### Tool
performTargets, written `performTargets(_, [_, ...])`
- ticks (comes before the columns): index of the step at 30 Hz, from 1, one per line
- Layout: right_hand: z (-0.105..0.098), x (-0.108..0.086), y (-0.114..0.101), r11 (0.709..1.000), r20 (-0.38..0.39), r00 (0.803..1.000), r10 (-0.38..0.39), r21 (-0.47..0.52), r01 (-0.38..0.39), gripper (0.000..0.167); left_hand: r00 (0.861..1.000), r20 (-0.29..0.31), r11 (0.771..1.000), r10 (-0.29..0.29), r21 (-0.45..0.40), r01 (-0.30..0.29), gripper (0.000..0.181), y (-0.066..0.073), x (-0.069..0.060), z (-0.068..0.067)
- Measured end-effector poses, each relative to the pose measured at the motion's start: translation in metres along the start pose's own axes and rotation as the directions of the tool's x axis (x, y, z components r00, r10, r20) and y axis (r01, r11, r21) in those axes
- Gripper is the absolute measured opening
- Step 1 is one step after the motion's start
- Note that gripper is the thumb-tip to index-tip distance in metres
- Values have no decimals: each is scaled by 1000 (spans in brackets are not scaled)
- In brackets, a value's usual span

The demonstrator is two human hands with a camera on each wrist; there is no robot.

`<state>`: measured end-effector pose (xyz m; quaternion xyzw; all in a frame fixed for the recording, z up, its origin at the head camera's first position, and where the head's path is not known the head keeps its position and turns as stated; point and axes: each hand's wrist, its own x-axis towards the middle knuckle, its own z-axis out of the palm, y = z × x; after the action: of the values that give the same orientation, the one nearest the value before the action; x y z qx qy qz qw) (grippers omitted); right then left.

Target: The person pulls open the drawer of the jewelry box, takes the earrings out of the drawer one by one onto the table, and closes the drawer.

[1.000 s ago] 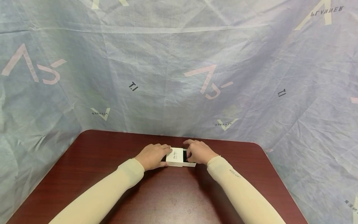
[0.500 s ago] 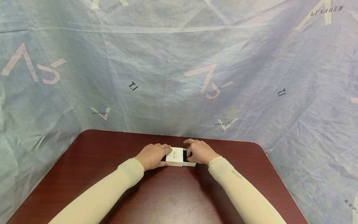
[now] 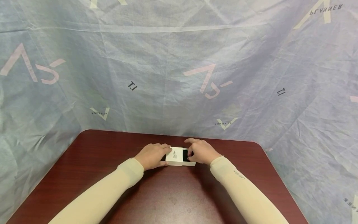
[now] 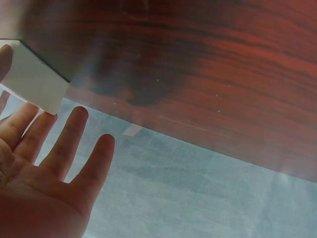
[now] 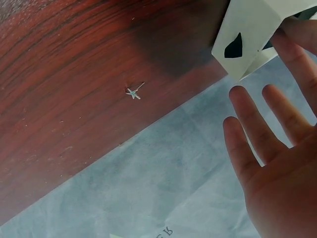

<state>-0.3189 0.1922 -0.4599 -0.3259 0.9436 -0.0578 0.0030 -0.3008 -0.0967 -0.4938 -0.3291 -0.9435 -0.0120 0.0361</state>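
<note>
A small white drawer box (image 3: pixel 174 155) with dark script on its lid lies on the table, its tray (image 3: pixel 189 163) slid partly out to the right over a black lining. My left hand (image 3: pixel 152 156) holds the box's left end between thumb and fingers, as the left wrist view also shows. At the tray, my right hand (image 3: pixel 205 151) has its thumb and index finger bent down into the black inside. Its other fingers stretch out past the box in the right wrist view. Whether anything is pinched there is hidden.
In the right wrist view, a small silvery star-shaped piece (image 5: pixel 132 93) with a thin pin lies on the dark red wooden table (image 3: pixel 173 193). A grey-blue printed cloth (image 3: pixel 167 93) hangs behind the table and at both sides.
My right hand and forearm have shifted slightly right, and a little more of the black lining shows. The left hand keeps its hold on the box, which stays in place.
</note>
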Motion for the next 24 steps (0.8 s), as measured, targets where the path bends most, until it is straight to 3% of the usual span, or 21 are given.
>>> performTargets(24, [-13,-16,6,999,-38,999,35,9,-34,12,1000,5,1000,3,12,-3,66,2,-1,-3])
